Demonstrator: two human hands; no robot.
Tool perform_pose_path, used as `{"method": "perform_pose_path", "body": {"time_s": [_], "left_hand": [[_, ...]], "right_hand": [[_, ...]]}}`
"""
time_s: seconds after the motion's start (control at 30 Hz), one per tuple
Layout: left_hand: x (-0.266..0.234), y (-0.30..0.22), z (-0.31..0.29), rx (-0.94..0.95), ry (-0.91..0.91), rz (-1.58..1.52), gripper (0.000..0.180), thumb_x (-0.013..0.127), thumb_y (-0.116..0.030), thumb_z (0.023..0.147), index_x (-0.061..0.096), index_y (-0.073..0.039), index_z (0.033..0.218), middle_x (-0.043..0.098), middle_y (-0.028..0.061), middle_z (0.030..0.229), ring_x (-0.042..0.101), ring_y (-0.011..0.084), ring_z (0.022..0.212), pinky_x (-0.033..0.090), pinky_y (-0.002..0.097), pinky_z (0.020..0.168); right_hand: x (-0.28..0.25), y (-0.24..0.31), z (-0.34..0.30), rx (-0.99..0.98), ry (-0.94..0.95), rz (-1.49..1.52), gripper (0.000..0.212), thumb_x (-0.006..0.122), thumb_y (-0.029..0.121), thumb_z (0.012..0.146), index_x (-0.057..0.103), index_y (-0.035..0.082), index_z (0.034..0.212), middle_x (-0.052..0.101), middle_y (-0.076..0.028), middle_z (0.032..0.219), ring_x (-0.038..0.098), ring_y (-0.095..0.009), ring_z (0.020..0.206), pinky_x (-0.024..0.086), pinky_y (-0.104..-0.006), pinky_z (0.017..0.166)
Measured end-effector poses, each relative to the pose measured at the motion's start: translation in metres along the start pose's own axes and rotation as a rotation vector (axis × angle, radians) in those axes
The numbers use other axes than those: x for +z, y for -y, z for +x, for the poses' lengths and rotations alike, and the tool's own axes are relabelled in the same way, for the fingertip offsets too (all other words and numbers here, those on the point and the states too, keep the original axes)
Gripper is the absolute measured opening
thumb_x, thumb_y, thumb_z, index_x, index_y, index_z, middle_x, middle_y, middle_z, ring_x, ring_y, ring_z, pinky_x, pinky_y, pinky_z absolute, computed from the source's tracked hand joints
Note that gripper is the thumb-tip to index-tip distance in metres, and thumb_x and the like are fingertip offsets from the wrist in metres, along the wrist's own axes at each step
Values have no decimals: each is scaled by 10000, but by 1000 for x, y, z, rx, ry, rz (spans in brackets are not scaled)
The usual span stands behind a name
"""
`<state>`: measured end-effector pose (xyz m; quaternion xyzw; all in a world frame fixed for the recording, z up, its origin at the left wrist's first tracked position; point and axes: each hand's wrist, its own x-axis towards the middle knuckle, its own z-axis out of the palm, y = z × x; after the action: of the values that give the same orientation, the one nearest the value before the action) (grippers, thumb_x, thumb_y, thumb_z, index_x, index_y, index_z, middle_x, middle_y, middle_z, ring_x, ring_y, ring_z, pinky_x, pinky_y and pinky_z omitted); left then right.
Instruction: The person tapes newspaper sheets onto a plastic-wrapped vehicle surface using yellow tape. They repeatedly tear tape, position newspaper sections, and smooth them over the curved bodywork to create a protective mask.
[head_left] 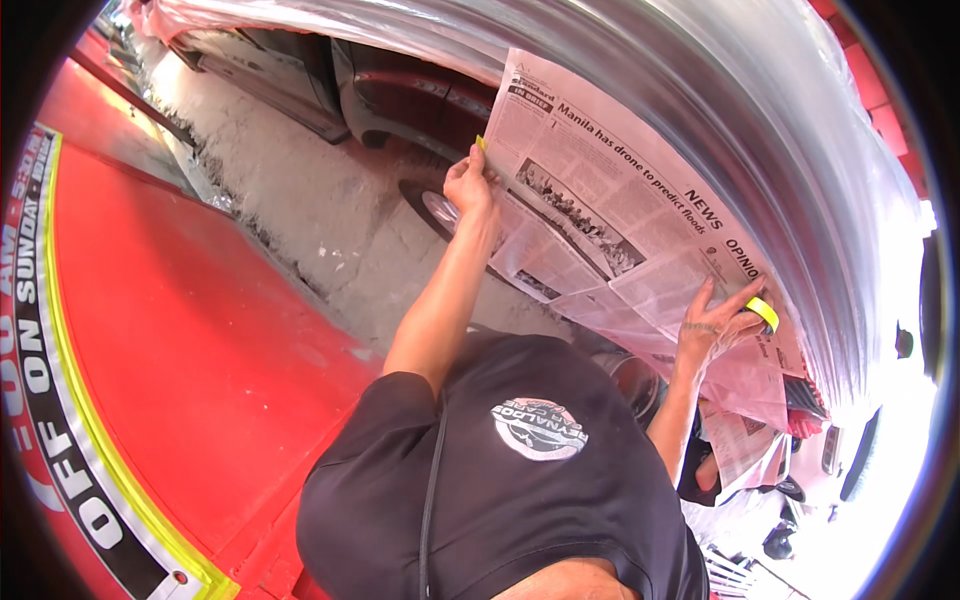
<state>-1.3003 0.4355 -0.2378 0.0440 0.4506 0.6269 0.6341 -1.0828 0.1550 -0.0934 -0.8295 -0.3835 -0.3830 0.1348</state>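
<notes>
A sheet of newspaper hangs along the side of a car draped in clear plastic film. At the paper's left edge, my left hand is closed in a pinch, with a small piece of yellow tape at its fingertips. Farther right, my right hand lies against the paper with some fingers stretched out. A roll of yellow tape is held at its fingers; how they grip it is partly hidden. More newspaper hangs lower at the right.
Below the paper's left end are a dark red car panel and a wheel, above rough concrete ground. A red wall with a yellow-edged banner stands at left. Someone's dark sleeve shows at lower right.
</notes>
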Motion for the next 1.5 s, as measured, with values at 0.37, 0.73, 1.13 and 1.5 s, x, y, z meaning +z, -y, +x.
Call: {"method": "perform_pose_path", "body": {"time_s": [0.37,0.73,1.13,1.5], "left_hand": [[-19,9,12,-20,34,-11,413,770,-343,923,540,-1,933,562,56,650,540,150,488,501,307,439],[5,-13,-48,365,515,421,310,738,-255,955,614,-4,823,589,22,627,518,102,465,421,287,438],[101,87,-234,-94,1938,770,302,570,-93,1012,641,3,1289,694,123,1246,617,204,1191,447,336,1046],[113,71,-252,-167,2211,1051,288,724,-138,944,703,-34,1212,687,43,1216,589,176,1171,441,334,1018]], "right_hand": [[2,3,-1,14,11,12,848,715,334,890,306,36,1570,363,-350,1428,361,-501,1321,278,-598,1102],[20,-30,-18,42,80,-116,759,636,236,914,311,42,1573,382,-294,1494,345,-507,1373,269,-606,1143],[-52,-59,-31,289,204,742,661,548,87,896,390,114,1537,646,-128,1027,608,-281,975,461,-425,892],[-61,-67,-63,521,90,1440,426,530,16,861,537,29,1286,612,-26,816,562,-122,792,441,-291,735]]}}
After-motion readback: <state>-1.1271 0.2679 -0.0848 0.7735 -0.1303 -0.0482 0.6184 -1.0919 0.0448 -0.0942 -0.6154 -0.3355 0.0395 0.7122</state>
